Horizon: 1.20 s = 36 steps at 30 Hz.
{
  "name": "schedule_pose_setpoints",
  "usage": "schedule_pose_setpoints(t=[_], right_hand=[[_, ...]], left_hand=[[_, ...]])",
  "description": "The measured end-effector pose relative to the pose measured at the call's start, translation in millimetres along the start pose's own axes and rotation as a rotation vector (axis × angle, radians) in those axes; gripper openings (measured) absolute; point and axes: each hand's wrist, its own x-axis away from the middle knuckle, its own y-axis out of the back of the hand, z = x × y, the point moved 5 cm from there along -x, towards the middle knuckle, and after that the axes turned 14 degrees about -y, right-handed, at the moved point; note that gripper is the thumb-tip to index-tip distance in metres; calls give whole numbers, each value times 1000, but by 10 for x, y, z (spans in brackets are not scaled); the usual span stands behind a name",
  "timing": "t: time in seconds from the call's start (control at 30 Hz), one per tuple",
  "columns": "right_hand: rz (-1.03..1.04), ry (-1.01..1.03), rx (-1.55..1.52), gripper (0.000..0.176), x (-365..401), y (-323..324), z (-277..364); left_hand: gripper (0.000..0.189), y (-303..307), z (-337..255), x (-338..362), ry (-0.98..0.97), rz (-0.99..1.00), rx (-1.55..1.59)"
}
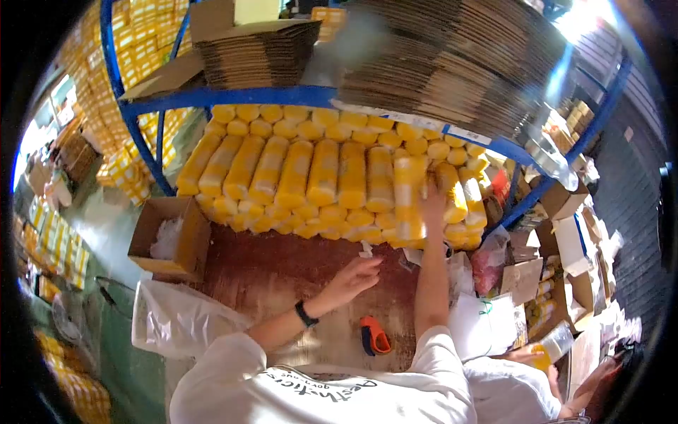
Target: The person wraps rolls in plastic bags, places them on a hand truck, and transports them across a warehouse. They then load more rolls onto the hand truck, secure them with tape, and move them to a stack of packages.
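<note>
Yellow wrapped rolls (289, 173) lie stacked in rows under the blue rack. My right hand (432, 205) is at the right side of one yellow-and-white roll (409, 194), which reaches lower and further forward than its neighbours; the fingers are partly hidden against it. Over the reddish-brown table, my left hand (357, 275) is empty, with its fingers stretched out to the right. Just above it lies a small white scrap (366, 249). An orange and black tool (374, 336) rests on the table below my hands.
Flattened cardboard (452, 56) is piled on the blue rack (233, 97). An open carton (169, 240) and a translucent plastic bag (180, 321) are at the left. At the right are cartons, bags and a co-worker in white (512, 389), with a hand by a yellow roll (542, 357).
</note>
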Motion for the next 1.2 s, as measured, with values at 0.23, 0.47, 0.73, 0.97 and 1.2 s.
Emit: schedule_pose_setpoints(t=[0.23,0.47,0.73,0.97,1.2], right_hand=[[391,-125,122,52,137,-275,505],[-579,458,584,39,706,-948,-213],[-324,364,4,27,652,-59,851],[861,354,-889,15,3283,-378,2041],[1912,709,-444,21,6632,-1435,2709]], left_hand=[[31,138,1032,2271,424,-127,-135],[24,460,295,3776,464,-886,-52],[16,679,-631,4001,274,-1213,-852],[12,1630,-1428,5338,465,-1507,-1366],[47,4099,-1253,6206,832,-1152,-1601]])
